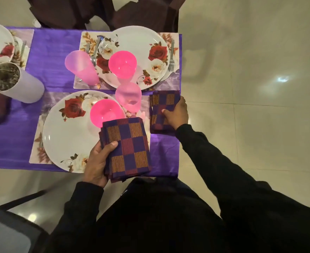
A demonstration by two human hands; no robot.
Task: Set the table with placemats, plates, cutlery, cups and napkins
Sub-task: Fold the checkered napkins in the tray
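Purple cloth (59,52) covers the table, where two floral placemats already carry rose-patterned plates, pink bowls and pink tumblers, with a fork (171,57) beside the far plate (141,44). At the table's right edge the right hand (177,114) presses a folded checked napkin (161,106) flat, fingers spread over it and thumb on top, apparently to seat it beside the near setting. Over the near plate (63,132), the left hand (97,161) clasps the remaining napkin stack (128,148), thumb across its top, probably kept ready for the other places.
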